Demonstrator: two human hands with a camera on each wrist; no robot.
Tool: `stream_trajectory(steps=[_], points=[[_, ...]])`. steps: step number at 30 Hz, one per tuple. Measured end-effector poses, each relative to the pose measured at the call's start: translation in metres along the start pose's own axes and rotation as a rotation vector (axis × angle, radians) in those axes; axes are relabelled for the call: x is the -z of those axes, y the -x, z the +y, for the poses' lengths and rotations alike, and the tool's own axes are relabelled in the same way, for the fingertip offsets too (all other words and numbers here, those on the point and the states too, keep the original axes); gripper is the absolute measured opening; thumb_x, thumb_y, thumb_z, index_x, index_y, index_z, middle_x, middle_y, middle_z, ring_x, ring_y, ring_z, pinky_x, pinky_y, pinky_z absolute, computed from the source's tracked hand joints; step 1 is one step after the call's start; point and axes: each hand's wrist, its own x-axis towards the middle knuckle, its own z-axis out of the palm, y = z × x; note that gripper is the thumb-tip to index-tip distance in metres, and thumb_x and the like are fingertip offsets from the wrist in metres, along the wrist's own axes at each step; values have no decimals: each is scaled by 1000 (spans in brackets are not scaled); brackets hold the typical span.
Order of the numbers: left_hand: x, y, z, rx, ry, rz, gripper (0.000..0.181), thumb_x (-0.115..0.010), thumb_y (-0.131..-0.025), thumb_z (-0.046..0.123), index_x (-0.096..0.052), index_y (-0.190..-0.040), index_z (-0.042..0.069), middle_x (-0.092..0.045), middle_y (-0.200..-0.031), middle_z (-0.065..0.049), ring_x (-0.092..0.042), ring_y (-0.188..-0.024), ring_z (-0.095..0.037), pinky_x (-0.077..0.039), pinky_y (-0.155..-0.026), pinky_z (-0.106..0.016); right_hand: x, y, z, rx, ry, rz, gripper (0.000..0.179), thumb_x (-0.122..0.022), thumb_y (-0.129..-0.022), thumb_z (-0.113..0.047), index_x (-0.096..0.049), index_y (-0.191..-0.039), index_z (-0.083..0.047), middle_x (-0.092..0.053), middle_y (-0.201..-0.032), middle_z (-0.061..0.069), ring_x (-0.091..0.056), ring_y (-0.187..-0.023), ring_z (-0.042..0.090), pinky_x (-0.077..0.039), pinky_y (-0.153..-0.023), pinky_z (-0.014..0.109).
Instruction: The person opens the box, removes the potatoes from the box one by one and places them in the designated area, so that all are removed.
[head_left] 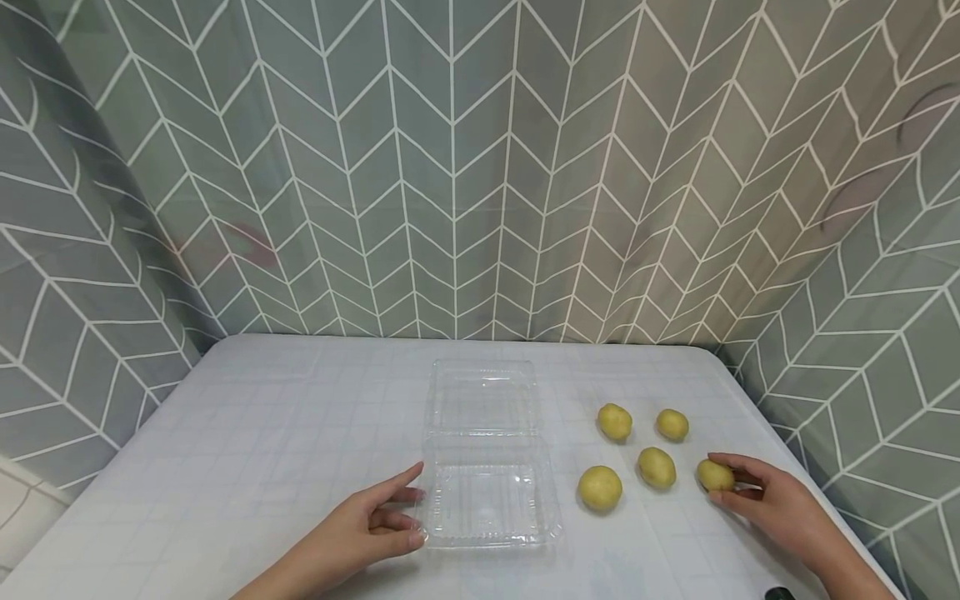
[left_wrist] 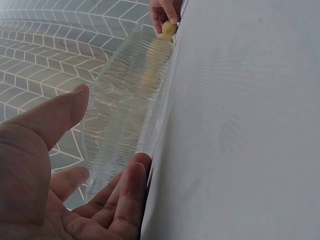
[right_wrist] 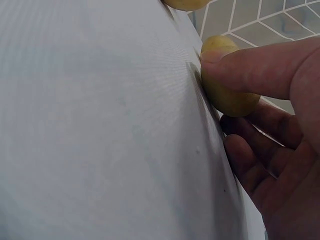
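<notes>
A clear plastic clamshell container lies on the table with its lid spread back flat. My left hand is at its left side, fingers spread and fingertips right at the rim; the left wrist view shows thumb and fingers close along the ribbed wall. On the far right, my right hand pinches a small yellow potato between thumb and fingers. That potato sits low over the cloth in the right wrist view, where the other fingers curl beneath the thumb.
Several more potatoes are spread between container and right hand: one in front, one beside it, two farther back. A white cloth covers the table. Patterned curtains rise behind and at both sides. A small black object shows at the bottom edge.
</notes>
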Motion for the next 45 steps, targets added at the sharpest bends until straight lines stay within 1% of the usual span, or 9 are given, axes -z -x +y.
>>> stream_trajectory(steps=[7,18,22,30,32,36,39,43,45], points=[[0,-2,2,15,12,1,83,-78,-88,24,-31,-156,16,-49,-142,-16,-61,-106,-23,-52,-83,-25,0,-1,5,-32,4,-27,59,-84,-80,-19,-61,-129,3,-61,-123,23,-58,-89,-5,-54,-72,21],[2,0,2,46,1,-2,82,-77,-89,28,-31,-157,17,-49,-142,-16,-61,-108,-25,-52,-84,-25,-2,-3,1,-32,2,-24,61,-85,-79,-19,-61,-130,1,-60,-125,23,-58,-91,-3,-54,-73,21],[2,0,2,41,10,-2,83,-77,-88,27,-31,-157,16,-49,-142,-17,-60,-108,-26,-52,-84,-25,-2,-2,2,-22,9,-17,62,-85,-78,-19,-60,-131,0,-60,-125,24,-58,-92,-3,-54,-74,22],[2,0,2,39,-3,-2,83,-77,-89,27,-31,-156,15,-49,-142,-16,-61,-108,-25,-52,-84,-25,-1,-2,2,-36,17,-27,67,-85,-79,-24,-57,-135,0,-58,-129,23,-56,-95,-3,-54,-75,22],[2,0,3,40,-4,-2,83,-77,-88,27,-31,-156,15,-50,-141,-17,-61,-108,-25,-52,-84,-25,0,-2,2,-41,22,-28,67,-84,-80,-25,-56,-136,-1,-58,-130,22,-57,-96,-1,-53,-76,21],[2,-1,3,45,7,-7,84,-77,-88,27,-31,-157,15,-49,-141,-17,-61,-108,-25,-52,-84,-25,0,-1,1,-46,20,-32,69,-84,-80,-28,-56,-136,-1,-58,-130,23,-62,-100,13,-53,-76,21],[3,-1,2,47,13,-10,83,-77,-89,27,-31,-157,15,-49,-142,-16,-61,-108,-25,-52,-84,-25,0,-1,1,-41,19,-32,69,-84,-80,-28,-56,-136,0,-58,-129,24,-63,-101,19,-53,-75,21],[3,0,2,41,10,-13,83,-77,-89,27,-31,-157,16,-49,-142,-16,-61,-108,-25,-52,-85,-25,-1,-1,1,-43,26,-24,68,-84,-80,-28,-57,-136,-1,-58,-130,22,-63,-101,18,-53,-75,21],[3,0,2,40,11,-15,82,-76,-89,27,-30,-157,16,-49,-142,-16,-61,-108,-25,-52,-84,-25,0,0,1,-39,22,-27,68,-84,-81,-29,-56,-136,0,-58,-130,23,-63,-102,21,-53,-75,21]])
